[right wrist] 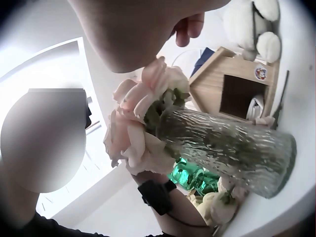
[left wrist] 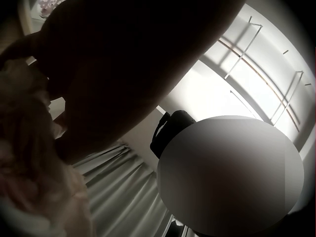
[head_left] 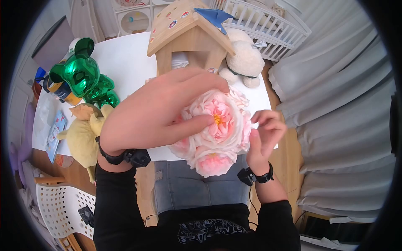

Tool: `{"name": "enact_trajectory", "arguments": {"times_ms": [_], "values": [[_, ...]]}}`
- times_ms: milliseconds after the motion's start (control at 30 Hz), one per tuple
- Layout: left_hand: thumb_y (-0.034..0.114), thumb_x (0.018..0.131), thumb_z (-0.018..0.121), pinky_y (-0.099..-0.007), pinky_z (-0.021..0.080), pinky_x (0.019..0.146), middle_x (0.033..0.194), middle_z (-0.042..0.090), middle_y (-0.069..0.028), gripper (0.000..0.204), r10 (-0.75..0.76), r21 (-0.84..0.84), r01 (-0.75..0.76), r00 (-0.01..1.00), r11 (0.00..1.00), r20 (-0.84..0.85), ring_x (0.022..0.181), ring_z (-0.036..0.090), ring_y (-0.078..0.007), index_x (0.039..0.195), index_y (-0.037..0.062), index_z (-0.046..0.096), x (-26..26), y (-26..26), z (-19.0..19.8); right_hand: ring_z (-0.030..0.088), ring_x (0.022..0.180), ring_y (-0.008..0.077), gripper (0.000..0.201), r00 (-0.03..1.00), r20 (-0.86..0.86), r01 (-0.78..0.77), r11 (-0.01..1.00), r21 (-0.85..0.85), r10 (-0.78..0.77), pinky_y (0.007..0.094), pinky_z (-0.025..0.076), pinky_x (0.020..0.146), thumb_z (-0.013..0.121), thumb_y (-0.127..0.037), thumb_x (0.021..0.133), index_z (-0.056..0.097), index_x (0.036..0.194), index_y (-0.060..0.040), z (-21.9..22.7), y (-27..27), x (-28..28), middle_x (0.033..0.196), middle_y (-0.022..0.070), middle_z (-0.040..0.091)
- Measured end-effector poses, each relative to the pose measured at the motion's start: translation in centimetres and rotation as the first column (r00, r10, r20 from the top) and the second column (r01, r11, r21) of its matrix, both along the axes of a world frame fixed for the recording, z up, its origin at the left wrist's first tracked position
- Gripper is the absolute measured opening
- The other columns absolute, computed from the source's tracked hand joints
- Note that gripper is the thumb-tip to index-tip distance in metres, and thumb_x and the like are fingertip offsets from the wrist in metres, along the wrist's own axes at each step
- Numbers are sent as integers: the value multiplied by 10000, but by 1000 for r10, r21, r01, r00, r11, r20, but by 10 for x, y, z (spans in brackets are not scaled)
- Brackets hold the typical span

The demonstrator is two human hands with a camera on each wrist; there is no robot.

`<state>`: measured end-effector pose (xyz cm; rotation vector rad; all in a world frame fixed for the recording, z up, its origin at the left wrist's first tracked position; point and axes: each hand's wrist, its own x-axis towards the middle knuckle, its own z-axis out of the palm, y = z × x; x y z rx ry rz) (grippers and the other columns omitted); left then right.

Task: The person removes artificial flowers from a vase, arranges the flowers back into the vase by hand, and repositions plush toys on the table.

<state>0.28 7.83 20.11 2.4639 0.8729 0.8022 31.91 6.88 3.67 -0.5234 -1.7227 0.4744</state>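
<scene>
A bunch of pale pink roses stands in a clear ribbed glass vase, seen sideways in the right wrist view. Over the bunch reaches my left hand, its thumb at the yellow centre of the biggest pink rose and its fingers curving over the far petals. My right hand is at the right side of the blooms, fingers loosely bent, nothing visible between them. A lower rose faces me. The left wrist view is dark, with petals at its left edge.
The white table carries a wooden house and a white plush behind the flowers. At left are a shiny green bear figure and a yellow plush. More blooms lie beyond the vase. A grey stool stands in front.
</scene>
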Motion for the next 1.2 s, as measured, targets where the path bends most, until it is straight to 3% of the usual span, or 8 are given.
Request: {"name": "enact_trajectory", "arguments": {"times_ms": [67, 167, 267, 367, 700, 800, 1100, 1200], "values": [[121, 911, 777, -450, 537, 1017, 1316, 690, -163, 446, 39, -81, -36, 999, 996, 33, 1197, 654, -398, 1331, 35, 654, 4, -1, -2, 517, 1386, 342, 796, 997, -72, -48, 970, -237, 31, 451, 453, 1118, 795, -133, 954, 345, 1598, -4, -13, -16, -2, 1475, 218, 501], [101, 910, 758, -443, 532, 991, 1271, 685, -158, 452, 61, -40, -61, 998, 997, 16, 1149, 647, -389, 1343, 42, 642, 7, 1, -5, 513, 1478, 293, 784, 978, 85, -86, 733, -675, 193, 408, 376, 1249, 797, -88, 953, 387, 1612, 27, 12, -27, -16, 1587, 187, 513], [94, 914, 740, -432, 528, 972, 1235, 674, -161, 454, 105, -31, -105, 994, 994, -25, 1111, 642, -391, 1355, 48, 638, 7, 2, -6, 556, 1461, 283, 825, 846, 387, -22, 750, -661, 367, 434, 424, 1243, 887, -271, 922, 479, 1586, -4, 55, -22, -37, 1600, 148, 553], [95, 921, 731, -430, 527, 954, 1174, 657, -159, 444, 105, -15, -104, 993, 994, 49, 1064, 635, -397, 1352, 45, 639, 13, -1, -11, 603, 1376, 230, 709, 812, 405, -230, 869, -439, 420, 405, 495, 1191, 807, -232, 994, 480, 1585, -17, 39, -7, -57, 1553, 126, 580], [168, 995, 727, -392, 508, 937, 1119, 619, -143, 321, 294, -125, -291, 956, 949, 7, 1053, 616, -337, 1273, 15, 675, 2, -6, 2, 608, 1367, 230, 688, 823, 305, -281, 810, -514, 479, 402, 502, 1183, 795, -226, 1003, 484, 1581, -18, 42, 30, -27, 1546, 125, 585], [125, 1014, 693, -381, 509, 943, 1145, 624, -141, 245, 355, 157, -356, 934, 921, 35, 1091, 618, -324, 1229, 7, 689, -3, 6, -7, 610, 1364, 230, 682, 825, 272, -298, 790, -537, 496, 401, 505, 1180, 791, -224, 1005, 486, 1579, -18, 45, 54, -32, 1544, 124, 587], [-61, 906, 602, -373, 489, 1037, 1470, 564, -191, 526, 213, 173, -225, 973, 959, 88, 1301, 583, -360, 1407, 80, 681, -3, 13, -3, 616, 1355, 230, 661, 823, 166, -359, 724, -589, 543, 398, 512, 1172, 778, -219, 1014, 491, 1575, -19, 51, 115, -42, 1537, 122, 592], [-126, 843, 572, -376, 510, 1020, 1543, 525, -198, 720, -41, 309, 45, 999, 950, -20, 1360, 563, -375, 1509, 135, 649, -4, 22, -10, 617, 1352, 230, 654, 818, 115, -389, 689, -611, 564, 397, 515, 1169, 774, -217, 1017, 492, 1573, -19, 44, 125, -49, 1534, 122, 594]]}}
